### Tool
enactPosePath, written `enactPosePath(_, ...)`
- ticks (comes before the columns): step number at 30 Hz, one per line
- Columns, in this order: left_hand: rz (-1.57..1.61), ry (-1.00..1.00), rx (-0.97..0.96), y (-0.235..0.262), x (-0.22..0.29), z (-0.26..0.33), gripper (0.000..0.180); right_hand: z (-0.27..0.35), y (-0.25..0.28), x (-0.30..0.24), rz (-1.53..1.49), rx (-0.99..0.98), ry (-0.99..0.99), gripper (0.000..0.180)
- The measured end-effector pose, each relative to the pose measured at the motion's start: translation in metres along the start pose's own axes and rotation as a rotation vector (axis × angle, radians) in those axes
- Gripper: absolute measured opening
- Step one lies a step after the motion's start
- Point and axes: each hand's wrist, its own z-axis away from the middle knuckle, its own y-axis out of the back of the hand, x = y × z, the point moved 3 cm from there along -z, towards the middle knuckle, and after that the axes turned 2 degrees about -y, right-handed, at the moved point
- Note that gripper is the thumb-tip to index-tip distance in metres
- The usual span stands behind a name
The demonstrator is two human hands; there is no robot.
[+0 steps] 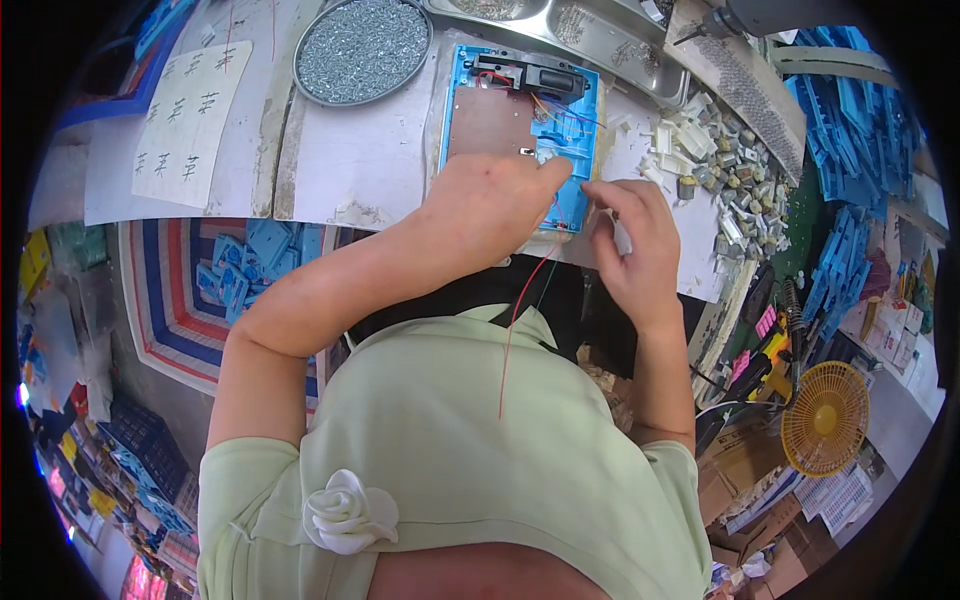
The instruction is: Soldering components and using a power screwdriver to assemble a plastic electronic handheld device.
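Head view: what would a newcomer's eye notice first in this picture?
First, the blue plastic housing lying open at the middle of the white table, with a brown circuit board and thin wires inside. The left hand rests on its lower edge, while the right hand pinches something small just beside it; a red wire hangs down toward the person. Next, the round metal tray of screws behind, and the yellow fan at lower right.

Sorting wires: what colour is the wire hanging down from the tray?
Red wire, hanging from the blue tray; clearest in the head view.
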Motion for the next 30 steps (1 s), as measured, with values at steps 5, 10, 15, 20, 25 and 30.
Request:
enactPosePath(5, -0.031, -0.186, 0.122, 0.005, -0.006, 0.003, 0.02, -0.008, 0.011, 0.004, -0.15, 0.068, -0.108, 0.033)
enactPosePath(10, 0.042, -0.493, 0.056, 0.009, -0.002, 0.041, 0.022, -0.017, -0.01, -0.004, -0.04, -0.09, 0.155, 0.023)
enactPosePath(15, 0.069, -0.395, 0.266, 0.018, -0.023, 0.075, 0.024, -0.02, -0.041, -0.028, 0.129, -0.169, 0.296, 0.022)
enactPosePath(20, 0.074, 0.17, 0.336, 0.033, -0.052, 0.104, 0.017, -0.025, -0.07, -0.054, 0.069, -0.107, 0.251, 0.028)
enactPosePath(25, 0.046, 0.007, -0.092, -0.004, -0.036, 0.133, 0.013, -0.021, -0.082, -0.062, 0.07, -0.11, 0.205, 0.032)
enactPosePath(30, 0.218, -0.092, -0.262, 0.037, -0.04, 0.121, 0.015, -0.02, -0.092, -0.055, 0.14, -0.087, 0.194, 0.034)
